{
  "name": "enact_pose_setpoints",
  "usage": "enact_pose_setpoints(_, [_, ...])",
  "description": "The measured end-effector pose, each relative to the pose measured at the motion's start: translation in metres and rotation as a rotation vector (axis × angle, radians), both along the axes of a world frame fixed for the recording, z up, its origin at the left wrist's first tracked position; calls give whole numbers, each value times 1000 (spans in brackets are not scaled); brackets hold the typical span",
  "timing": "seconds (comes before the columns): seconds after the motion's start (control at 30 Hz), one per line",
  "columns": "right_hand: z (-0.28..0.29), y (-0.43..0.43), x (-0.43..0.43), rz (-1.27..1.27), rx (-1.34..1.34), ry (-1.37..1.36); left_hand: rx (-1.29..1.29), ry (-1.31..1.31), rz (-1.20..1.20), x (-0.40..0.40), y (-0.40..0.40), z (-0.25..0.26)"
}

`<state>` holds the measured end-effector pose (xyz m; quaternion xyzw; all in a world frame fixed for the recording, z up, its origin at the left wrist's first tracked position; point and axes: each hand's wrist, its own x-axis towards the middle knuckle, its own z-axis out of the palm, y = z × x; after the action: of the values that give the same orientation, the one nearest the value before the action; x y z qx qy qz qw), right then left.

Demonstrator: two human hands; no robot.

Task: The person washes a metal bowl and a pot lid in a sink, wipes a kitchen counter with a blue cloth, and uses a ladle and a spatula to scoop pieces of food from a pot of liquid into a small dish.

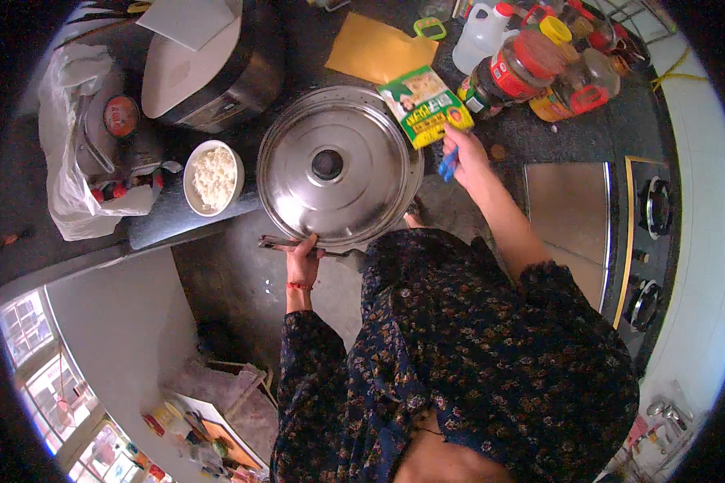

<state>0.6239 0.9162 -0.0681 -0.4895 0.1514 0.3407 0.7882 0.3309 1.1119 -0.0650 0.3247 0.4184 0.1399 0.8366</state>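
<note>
My right hand [468,158] grips the lower edge of a green and yellow food packet [420,104] that bears writing. A small blue object [449,164], perhaps a clip, is held in the same fingers. The packet overlaps the right rim of a round steel pot with a domed metal lid [362,151], topped by a black knob [327,164]. At the pot's near edge, my left hand [304,262] is closed around a long-handled utensil [276,243]; its far end is partly hidden by the sleeve. The left thumb lies against the pot's rim.
Left of the pot stand a white bowl of rice [214,180], a plastic bag [78,199] and a large appliance [217,90]. Behind lie a brown paper sheet [380,48] and a green timer [429,28]. Jars [522,66] and a jug [477,36] crowd the right. A gas stove [643,241] is farther right.
</note>
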Motion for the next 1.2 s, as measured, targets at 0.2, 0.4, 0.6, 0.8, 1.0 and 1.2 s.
enact_pose_setpoints(0.2, [37,2,-11,1,-323,-69,-39,23,-56,-2,14,-17])
enact_pose_setpoints(0.4, [26,-80,-105,24,-273,-46,1,-101,-125,2,19,-33])
enact_pose_setpoints(0.6, [41,-143,-178,-159,-403,39,280,-7,-220,-18,40,2])
enact_pose_setpoints(0.8, [36,-212,-237,-290,-457,31,353,298,-235,-26,1,130])
enact_pose_setpoints(1.0, [15,-283,-303,-481,-506,78,387,-57,-574,-61,18,129])
enact_pose_setpoints(1.2, [52,-394,-421,-794,-421,2,1466,-340,-877,-25,-93,128])
